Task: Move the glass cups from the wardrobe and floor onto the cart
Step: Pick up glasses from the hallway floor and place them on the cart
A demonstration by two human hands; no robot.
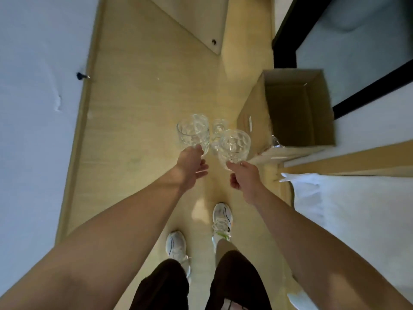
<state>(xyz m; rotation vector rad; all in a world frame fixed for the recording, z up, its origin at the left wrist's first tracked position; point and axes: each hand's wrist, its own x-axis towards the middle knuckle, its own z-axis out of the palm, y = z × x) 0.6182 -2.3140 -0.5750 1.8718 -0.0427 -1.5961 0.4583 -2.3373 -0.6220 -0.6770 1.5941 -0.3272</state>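
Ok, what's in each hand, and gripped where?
Left hand pinches one glass cup at its base; right hand pinches another glass cup at its base.

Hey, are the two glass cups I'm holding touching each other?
Cannot tell. In the head view the left hand's glass cup and the right hand's glass cup nearly meet, with another clear glass behind them blurring any gap.

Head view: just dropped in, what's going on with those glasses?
A person stands on the wooden floor, holding a glass cup in each hand. The left hand grips the left cup; the right hand grips the right cup. A third glass shows between them. An open box sits at right. No cart in view.
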